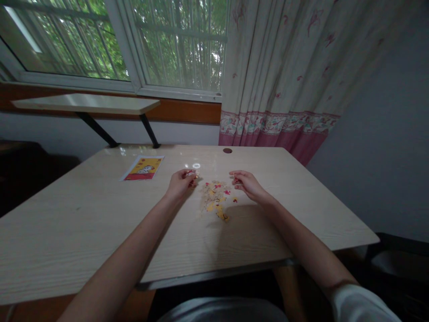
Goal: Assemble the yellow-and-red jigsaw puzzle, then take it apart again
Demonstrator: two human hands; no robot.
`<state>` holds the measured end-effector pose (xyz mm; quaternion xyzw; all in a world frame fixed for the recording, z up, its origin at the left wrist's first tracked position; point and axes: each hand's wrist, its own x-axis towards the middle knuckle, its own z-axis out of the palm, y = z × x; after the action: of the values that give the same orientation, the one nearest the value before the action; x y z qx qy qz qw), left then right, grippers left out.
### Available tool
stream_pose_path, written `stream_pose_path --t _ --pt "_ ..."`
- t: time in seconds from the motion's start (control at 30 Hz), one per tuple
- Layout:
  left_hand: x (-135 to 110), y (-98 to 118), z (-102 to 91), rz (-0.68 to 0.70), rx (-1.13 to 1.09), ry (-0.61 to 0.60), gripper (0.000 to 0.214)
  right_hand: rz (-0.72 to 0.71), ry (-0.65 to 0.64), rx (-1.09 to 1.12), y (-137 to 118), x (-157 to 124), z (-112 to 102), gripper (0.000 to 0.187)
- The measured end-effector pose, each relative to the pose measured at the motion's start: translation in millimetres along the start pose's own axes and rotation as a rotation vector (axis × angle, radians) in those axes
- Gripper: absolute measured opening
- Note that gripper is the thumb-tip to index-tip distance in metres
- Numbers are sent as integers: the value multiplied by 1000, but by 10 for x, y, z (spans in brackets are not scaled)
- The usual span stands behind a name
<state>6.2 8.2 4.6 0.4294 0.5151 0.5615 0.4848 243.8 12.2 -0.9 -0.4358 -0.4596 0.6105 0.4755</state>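
A loose pile of small jigsaw puzzle pieces (214, 196), in pale, yellow and red, lies on the table between my hands. To the left of the pile, my left hand (182, 181) is closed around a few pieces, with red and pale bits showing at the fingertips. My right hand (247, 182), on the pile's other side, pinches a small reddish piece between thumb and fingers; its exact shape is too small to make out. One dark red piece (235, 201) lies apart from the pile, below my right hand.
A picture sheet (143, 169) with a white cartoon animal on yellow and red lies at the left of the wooden table (110, 223). A raised shelf (90, 103) on black legs stands behind it. A round cable hole (227, 150) is near the back edge, before the curtain (268, 80).
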Motion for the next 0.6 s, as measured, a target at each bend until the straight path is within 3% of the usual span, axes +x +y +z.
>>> stream_pose_path --t 0.2,0.37,0.47,0.6 --pt "148 -111 -182 13 238 8 19 22 14 0 -10 -32 69 11" --pt "188 -74 -309 65 445 1 16 5 -25 1 1 -48 65 15" --pt "121 -6 -334 155 760 23 17 -10 -40 -23 27 -43 62 21" --pt "-35 106 -270 318 1191 123 38 -48 -24 -42 48 -46 111 27"
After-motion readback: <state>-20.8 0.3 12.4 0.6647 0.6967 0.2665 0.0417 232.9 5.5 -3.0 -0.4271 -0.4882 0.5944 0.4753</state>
